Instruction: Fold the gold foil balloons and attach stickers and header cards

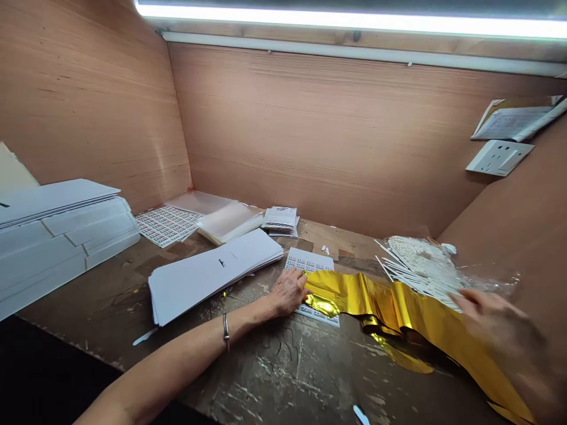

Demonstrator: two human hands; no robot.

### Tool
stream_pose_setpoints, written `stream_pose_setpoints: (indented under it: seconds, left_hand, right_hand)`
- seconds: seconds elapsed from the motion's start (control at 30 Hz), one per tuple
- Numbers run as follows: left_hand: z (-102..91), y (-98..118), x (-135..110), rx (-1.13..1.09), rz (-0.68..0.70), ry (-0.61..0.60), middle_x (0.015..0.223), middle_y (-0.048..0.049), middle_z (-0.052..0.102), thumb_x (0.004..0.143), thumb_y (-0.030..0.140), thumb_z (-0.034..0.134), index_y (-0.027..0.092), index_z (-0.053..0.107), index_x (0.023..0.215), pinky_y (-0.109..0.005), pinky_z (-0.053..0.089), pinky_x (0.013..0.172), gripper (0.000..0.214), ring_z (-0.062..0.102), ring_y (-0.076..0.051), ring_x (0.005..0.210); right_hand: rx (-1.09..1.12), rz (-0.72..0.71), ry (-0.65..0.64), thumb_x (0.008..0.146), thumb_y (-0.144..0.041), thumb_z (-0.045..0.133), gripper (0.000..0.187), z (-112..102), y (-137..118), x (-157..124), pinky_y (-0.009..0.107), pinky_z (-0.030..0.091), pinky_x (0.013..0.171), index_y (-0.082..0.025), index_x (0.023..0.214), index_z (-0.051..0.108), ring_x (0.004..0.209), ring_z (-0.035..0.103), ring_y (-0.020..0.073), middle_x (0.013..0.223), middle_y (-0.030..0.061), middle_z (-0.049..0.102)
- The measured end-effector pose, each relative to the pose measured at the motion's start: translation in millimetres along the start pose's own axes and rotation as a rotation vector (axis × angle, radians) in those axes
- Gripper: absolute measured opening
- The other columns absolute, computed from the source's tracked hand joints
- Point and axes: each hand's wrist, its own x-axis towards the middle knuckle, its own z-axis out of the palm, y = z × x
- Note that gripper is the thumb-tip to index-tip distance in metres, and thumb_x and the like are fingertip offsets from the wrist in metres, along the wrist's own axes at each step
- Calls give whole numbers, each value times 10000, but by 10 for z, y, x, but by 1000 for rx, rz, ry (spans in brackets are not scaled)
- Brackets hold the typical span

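Note:
A long strip of shiny gold foil [398, 307] lies across the worn worktop [287, 372], running from the middle to the lower right corner. My left hand [289, 291] is closed in a pinch on the foil's left end, which rests over a printed sticker sheet [310, 261]. My right hand [500, 330] lies over the foil's right part, blurred by motion, with its fingers stretched out. Just beyond that hand sits a clear bag of white sticks [420, 265].
A stack of white cards [208, 274] lies left of my left hand. White folded boxes [57, 236] are piled at far left. Sticker sheets [166, 224], clear sleeves [228, 221] and small leaflets [280, 219] sit by the back wall. A wall socket [498, 157] is on the right.

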Motion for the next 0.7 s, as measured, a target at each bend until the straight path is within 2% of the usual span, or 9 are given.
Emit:
stream_pose_setpoints:
  seconds: [0.03, 0.1, 0.17, 0.23, 0.3, 0.37, 0.47, 0.7]
  left_hand:
    - [1, -15, 13, 1, -7, -3, 972, -72, 527, 841, 301, 452, 144, 537, 864, -321, 369, 804, 180, 449, -192, 940]
    - [2, -45, 31, 8, -27, -4, 969, -72, 529, 843, 309, 449, 144, 536, 864, -323, 369, 795, 188, 450, -195, 938]
    - [12, -80, 43, 16, -47, -1, 967, -72, 529, 842, 324, 451, 146, 533, 875, -328, 369, 790, 199, 450, -201, 939]
    - [37, -123, 52, 20, -58, 4, 972, -72, 526, 846, 331, 442, 149, 529, 896, -335, 365, 795, 208, 450, -203, 942]
    - [68, -174, 61, 21, -65, 9, 990, -77, 519, 852, 336, 427, 148, 527, 905, -344, 357, 809, 219, 445, -205, 959]
    - [96, -227, 65, 23, -65, 10, 1007, -83, 514, 857, 353, 413, 144, 531, 896, -357, 346, 830, 243, 435, -211, 986]
    - [118, -287, 53, 30, -32, -6, 1017, -95, 523, 863, 401, 384, 135, 542, 885, -388, 326, 863, 310, 423, -228, 1021]
    - [133, -306, 14, 46, 6, -6, 1155, -151, 505, 888, 418, 299, 105, 547, 965, -450, 265, 938, 406, 343, -269, 1163]
  right_hand:
    - [-21, 15, -33, 766, -445, 417, 259, 117, -233, 63, 373, 367, 631, -280, 743, 615, 724, 559, 246, 798, 97, 625]
    - [131, -103, -280, 784, -402, 425, 254, 396, -751, 188, 322, 399, 682, -239, 794, 620, 758, 568, 206, 853, 68, 634]
    - [231, -169, -437, 802, -350, 431, 246, 721, -1254, 294, 281, 400, 705, -204, 819, 628, 779, 570, 179, 868, 58, 637]
    - [249, -203, -514, 794, -279, 465, 205, 1058, -1652, 372, 249, 390, 702, -180, 828, 641, 792, 568, 165, 864, 60, 637]
    - [223, -245, -567, 790, -235, 484, 183, 1360, -1906, 426, 225, 377, 686, -171, 823, 652, 797, 565, 153, 854, 59, 634]
    - [163, -325, -606, 799, -216, 479, 185, 1590, -2036, 461, 208, 362, 660, -173, 817, 658, 788, 564, 142, 846, 56, 630]
    - [48, -489, -645, 821, -205, 446, 216, 1779, -2100, 485, 200, 341, 624, -173, 795, 658, 752, 564, 131, 824, 55, 623]
    - [-30, -636, -703, 793, -157, 452, 205, 1859, -2145, 538, 226, 320, 592, -159, 747, 652, 719, 557, 153, 791, 76, 624]
